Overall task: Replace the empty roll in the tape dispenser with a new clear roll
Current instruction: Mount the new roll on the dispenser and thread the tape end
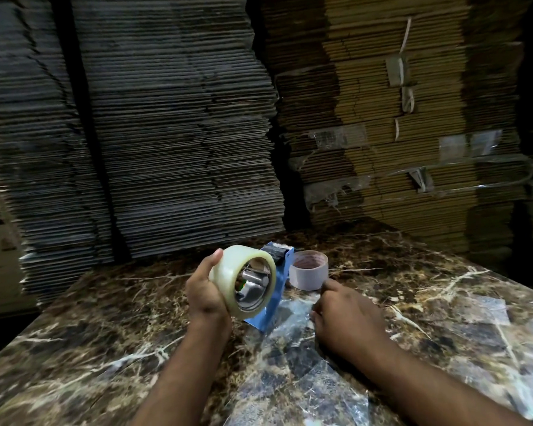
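My left hand (205, 292) grips a new clear tape roll (228, 276) from its left side and holds it on edge just above the table. Through the roll's hole I see the metal hub of the blue tape dispenser (278, 284), which stands directly behind the roll with its serrated blade pointing up and away. The empty cardboard core (309, 269) lies flat on the table right of the dispenser. My right hand (346, 315) rests palm down on the table with its fingers curled, one fingertip at the base of the core. I see nothing in that hand.
The marble-patterned table (105, 348) has patches of clear tape stuck to it near my right hand and along the right side. Tall stacks of flattened cardboard (182, 133) rise close behind the table's far edge. The table's left edge drops into darkness.
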